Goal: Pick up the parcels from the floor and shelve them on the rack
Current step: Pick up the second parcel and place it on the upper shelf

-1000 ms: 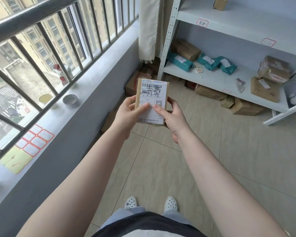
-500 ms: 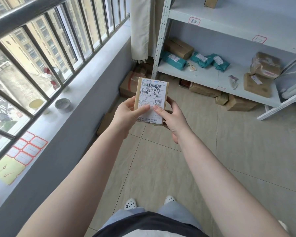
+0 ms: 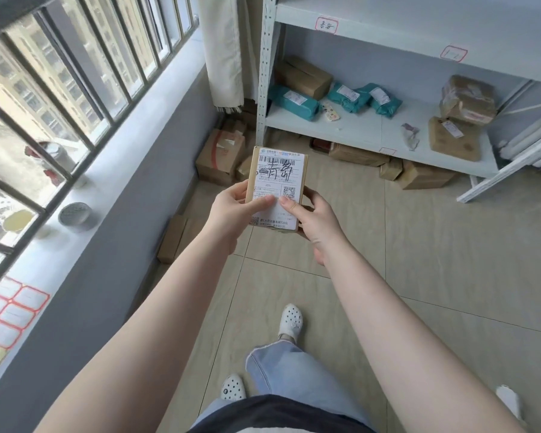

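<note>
Parcel [image 3: 277, 189] position: held upright in front of me above the floor [image 3: 419, 260], label facing me, short of the rack [image 3: 372, 132]. My left hand [image 3: 231, 210] grips its left edge and my right hand [image 3: 316, 220] its lower right corner, both thumbs pressed on the label.

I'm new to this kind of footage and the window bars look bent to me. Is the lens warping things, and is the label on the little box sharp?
Head view: yes, wide-angle warp; the window bars fan out and the rack post leans. Soft daylight, no hard shadows. On the parcel, held by left hand and right hand, the barcode and handwriting are clear, the fine print too small to read.
</note>
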`<state>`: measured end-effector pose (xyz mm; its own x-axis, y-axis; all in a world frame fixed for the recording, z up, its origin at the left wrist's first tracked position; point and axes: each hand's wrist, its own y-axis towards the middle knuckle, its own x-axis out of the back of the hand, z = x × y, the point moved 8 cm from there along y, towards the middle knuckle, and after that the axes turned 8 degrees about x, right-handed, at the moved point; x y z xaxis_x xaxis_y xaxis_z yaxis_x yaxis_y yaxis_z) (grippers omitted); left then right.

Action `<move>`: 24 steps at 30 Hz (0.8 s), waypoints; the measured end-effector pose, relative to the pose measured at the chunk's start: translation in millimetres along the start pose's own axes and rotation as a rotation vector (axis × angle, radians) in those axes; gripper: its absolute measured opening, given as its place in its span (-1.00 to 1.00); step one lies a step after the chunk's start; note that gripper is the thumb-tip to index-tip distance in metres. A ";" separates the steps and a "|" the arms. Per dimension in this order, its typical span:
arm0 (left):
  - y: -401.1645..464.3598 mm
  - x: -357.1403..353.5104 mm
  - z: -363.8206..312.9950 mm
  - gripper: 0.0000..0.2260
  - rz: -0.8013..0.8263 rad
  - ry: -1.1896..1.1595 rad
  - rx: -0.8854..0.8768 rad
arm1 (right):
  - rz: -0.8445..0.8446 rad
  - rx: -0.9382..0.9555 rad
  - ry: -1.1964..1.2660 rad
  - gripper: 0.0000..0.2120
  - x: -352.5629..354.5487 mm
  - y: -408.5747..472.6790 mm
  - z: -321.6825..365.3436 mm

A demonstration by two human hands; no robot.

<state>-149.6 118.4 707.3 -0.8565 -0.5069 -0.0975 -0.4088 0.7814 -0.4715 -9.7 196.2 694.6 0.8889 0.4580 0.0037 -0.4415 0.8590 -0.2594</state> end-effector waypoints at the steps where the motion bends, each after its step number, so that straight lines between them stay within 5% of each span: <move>1: 10.2 -6.2 -3.7 -0.64 -0.002 0.002 0.004 | -0.005 -0.007 0.005 -0.36 5.7 9.7 1.8; 8: 96.6 -60.0 -37.5 -0.66 -0.017 0.016 0.016 | 0.001 0.002 0.005 -0.54 53.0 97.7 27.9; 24: 273.8 -142.0 -145.9 -0.68 0.009 0.007 0.026 | -0.011 0.030 0.019 -0.55 123.5 293.8 103.2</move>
<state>-186.0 457.4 719.9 -0.8622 -0.4975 -0.0955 -0.3932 0.7761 -0.4930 -42.3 528.7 718.5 0.8959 0.4442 -0.0116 -0.4347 0.8707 -0.2299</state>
